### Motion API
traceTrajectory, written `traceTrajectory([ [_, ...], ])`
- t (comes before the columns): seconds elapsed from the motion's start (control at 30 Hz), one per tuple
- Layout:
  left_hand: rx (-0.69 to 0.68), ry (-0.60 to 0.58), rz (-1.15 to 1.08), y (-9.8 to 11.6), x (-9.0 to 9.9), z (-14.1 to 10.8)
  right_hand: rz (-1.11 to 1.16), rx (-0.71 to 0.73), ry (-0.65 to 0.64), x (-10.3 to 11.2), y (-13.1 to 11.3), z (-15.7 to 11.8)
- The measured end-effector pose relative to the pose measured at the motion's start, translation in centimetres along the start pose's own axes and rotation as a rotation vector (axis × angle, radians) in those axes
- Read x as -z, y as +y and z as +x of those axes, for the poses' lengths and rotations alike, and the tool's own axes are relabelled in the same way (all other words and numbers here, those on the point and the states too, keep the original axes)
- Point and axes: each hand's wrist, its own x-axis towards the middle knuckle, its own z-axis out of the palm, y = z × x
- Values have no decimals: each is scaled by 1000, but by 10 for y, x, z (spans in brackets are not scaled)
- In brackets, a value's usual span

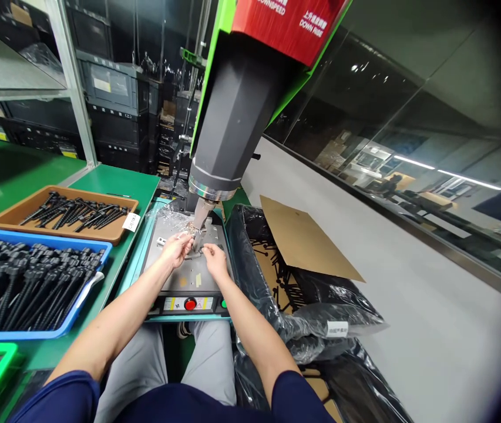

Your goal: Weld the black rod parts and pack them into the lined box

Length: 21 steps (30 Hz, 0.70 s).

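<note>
In the head view, both hands are over a grey plate [166, 277] in front of the person. A long tip [201, 212] comes down from a big machine [235, 117]. The tip's long axis leans: its top is more to the right, and its low end points down at the plate, between the hands. A small grey block [197, 242] is just under the tip; I cannot tell which way its long side goes.

The left hand [177, 249] is by the tip, its fingers bent and pinched close together. The right hand [215, 259] is on the other side, with bent fingers near the block. What either hand has hold of is too small to tell.

On the left, a blue tray [71, 330] has black rods [30, 288], with fat ends away from the person. More rods lie slanted in a brown tray [120, 234].
</note>
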Motion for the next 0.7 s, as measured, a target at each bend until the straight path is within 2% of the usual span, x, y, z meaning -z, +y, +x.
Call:
traceTrajectory([
  [0.23, -12, -33, 22, 9, -4, -1, 6, 11, 105, -20, -18, 28],
  [0.4, -22, -63, 43, 15, -6, 0, -124, 94, 196, -24, -30, 36],
  [0.5, -33, -77, 56, 18, -8, 0, -185, 166, 139, -27, -35, 46],
  [0.6, -39, -88, 72, 21, -10, -2, -196, 124, 56, -30, -41, 59],
  [0.7, -49, -94, 85, 22, -10, -2, -204, 108, 45, -30, -50, 68],
])
